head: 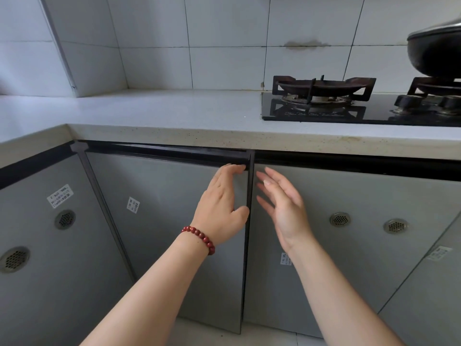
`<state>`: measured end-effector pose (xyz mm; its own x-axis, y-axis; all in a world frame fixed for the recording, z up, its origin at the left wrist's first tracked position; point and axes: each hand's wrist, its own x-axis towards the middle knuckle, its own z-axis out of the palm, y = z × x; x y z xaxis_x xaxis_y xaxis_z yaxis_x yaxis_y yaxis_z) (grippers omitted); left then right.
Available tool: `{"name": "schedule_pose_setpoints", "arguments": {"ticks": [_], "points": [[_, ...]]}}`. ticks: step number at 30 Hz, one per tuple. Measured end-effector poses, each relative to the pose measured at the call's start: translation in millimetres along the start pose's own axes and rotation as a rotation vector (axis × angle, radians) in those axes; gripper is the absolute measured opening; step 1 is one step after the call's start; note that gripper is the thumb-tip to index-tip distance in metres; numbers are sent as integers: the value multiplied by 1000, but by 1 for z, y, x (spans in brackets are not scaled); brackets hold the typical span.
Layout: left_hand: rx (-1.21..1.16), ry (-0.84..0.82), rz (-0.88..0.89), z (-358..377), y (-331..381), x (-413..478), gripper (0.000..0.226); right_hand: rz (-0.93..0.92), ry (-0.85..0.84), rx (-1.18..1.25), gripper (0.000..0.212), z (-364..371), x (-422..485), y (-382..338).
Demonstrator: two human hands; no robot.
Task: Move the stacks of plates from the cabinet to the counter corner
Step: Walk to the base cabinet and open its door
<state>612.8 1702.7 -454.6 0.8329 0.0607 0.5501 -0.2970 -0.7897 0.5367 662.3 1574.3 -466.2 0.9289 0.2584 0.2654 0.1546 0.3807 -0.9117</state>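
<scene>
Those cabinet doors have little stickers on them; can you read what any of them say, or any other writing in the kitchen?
Nothing can be read.
Far left door sticker: print, too blurred.
Left-hand door sticker: too small.
Sticker by the right wrist: blurred, partly hidden.
Far right door sticker: blurred.
Stove, wall tiles: no writing visible.

A home kitchen: tiled wall (224, 41), speckled counter (174, 113), gas hob (349, 113), grey cabinet doors (162, 221) beneath.
</scene>
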Motion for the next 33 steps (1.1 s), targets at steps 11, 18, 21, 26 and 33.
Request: {"name": "schedule_pose_setpoints", "arguments": {"ticks": [11,18,21,26,33], "points": [[-96,21,15,-23,11,-12,58,137,-52,43,34,8,-3,-10],[105,73,8,-31,27,5,77,163,-76,106,48,6,-8,-10],[115,50,-16,-31,30,5,76,169,-116,97,50,2,-11,-8],[55,71,-25,-35,34,-2,67,136,-117,61,51,0,-14,-9],[10,100,-48,-44,44,-20,58,128,-173,44,48,9,-15,-5]]}}
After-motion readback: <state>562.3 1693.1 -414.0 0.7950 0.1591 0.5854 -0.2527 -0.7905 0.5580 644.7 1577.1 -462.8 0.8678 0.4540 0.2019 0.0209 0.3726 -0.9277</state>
